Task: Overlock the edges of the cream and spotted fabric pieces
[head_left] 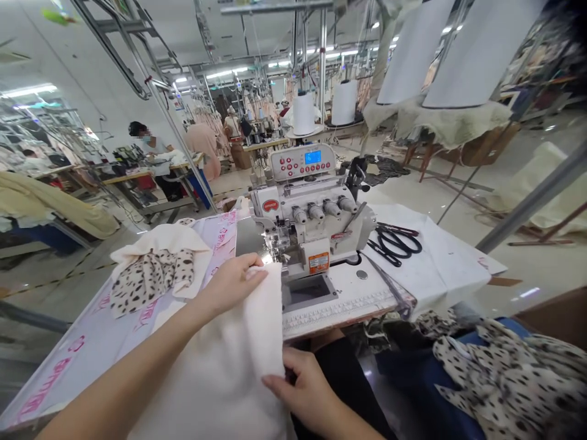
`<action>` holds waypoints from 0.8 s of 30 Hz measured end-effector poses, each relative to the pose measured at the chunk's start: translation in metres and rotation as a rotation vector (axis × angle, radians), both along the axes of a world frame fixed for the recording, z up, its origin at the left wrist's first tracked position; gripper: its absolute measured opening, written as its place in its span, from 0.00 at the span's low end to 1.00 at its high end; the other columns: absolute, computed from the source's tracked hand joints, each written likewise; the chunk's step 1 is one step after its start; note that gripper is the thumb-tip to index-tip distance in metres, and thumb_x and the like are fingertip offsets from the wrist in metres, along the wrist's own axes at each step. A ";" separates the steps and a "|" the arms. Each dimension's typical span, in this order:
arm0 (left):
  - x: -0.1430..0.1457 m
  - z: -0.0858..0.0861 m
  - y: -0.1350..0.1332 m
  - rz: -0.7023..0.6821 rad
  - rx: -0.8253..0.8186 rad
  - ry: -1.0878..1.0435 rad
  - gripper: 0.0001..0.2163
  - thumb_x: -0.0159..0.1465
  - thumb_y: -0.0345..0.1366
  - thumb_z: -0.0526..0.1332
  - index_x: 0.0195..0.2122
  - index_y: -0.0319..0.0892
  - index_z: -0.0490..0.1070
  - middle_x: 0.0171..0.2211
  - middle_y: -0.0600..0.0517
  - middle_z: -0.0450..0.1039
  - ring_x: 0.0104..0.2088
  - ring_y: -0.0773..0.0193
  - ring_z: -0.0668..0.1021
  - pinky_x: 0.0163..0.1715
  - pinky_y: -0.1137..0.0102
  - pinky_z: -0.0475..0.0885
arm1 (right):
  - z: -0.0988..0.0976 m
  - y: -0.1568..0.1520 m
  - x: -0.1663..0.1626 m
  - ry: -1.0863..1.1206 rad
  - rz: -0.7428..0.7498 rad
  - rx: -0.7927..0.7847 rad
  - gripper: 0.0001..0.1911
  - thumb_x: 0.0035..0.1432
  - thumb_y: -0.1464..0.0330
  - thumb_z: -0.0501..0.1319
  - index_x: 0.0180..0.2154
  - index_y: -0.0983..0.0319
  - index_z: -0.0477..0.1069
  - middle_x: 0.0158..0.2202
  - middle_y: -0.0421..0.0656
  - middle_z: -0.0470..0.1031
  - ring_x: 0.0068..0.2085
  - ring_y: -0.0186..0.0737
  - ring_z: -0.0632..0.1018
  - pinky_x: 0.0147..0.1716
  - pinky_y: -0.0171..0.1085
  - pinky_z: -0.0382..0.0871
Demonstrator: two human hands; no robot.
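A length of white fabric [263,318] hangs over the front edge of the table and down across my lap. My left hand [236,281] pinches its upper part close to the needle area of a white overlock sewing machine [312,214]. Lower down, my right hand [305,382] grips the fabric's right edge between thumb and fingers. The fabric's top corner lies right beside the presser foot [273,250]; whether it is under the foot I cannot tell. The machine's panel has a lit blue display [312,157].
White cloth with spotted fabric [153,275] lies on the table's left. Black scissors [394,241] rest right of the machine. More spotted fabric [509,373] is piled at lower right. Large thread cones [413,55] stand above right. A co-worker [149,137] sits at the far left.
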State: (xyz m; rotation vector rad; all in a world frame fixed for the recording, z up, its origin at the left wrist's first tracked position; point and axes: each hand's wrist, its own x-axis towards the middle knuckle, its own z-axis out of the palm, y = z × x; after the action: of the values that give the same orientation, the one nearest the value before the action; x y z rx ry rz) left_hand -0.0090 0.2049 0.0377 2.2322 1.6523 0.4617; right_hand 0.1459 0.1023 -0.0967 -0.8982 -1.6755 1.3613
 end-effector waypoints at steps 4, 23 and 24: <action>0.001 0.001 0.001 0.018 -0.047 -0.003 0.10 0.61 0.42 0.49 0.29 0.42 0.63 0.24 0.57 0.64 0.26 0.67 0.66 0.25 0.72 0.58 | -0.001 0.003 -0.001 0.025 0.004 -0.055 0.05 0.49 0.71 0.60 0.23 0.65 0.68 0.21 0.35 0.58 0.24 0.30 0.59 0.23 0.30 0.51; 0.012 0.000 0.001 0.088 0.026 0.017 0.07 0.60 0.39 0.50 0.32 0.42 0.63 0.33 0.54 0.67 0.33 0.64 0.69 0.31 0.69 0.61 | 0.080 0.079 0.038 -0.216 -0.262 0.164 0.12 0.57 0.64 0.53 0.41 0.61 0.66 0.27 0.39 0.71 0.27 0.34 0.71 0.27 0.31 0.61; 0.012 0.000 0.000 0.094 0.032 0.014 0.07 0.60 0.39 0.50 0.32 0.42 0.63 0.33 0.54 0.67 0.33 0.64 0.69 0.31 0.69 0.61 | 0.085 0.090 0.036 -0.223 -0.286 0.182 0.11 0.57 0.63 0.53 0.41 0.61 0.66 0.25 0.38 0.70 0.26 0.33 0.70 0.26 0.31 0.61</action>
State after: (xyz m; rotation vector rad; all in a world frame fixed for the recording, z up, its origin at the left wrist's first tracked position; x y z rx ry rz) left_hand 0.0032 0.2050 0.0374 2.1922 1.7749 0.5003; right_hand 0.1824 0.1922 -0.0121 -1.1636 -1.7250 0.9297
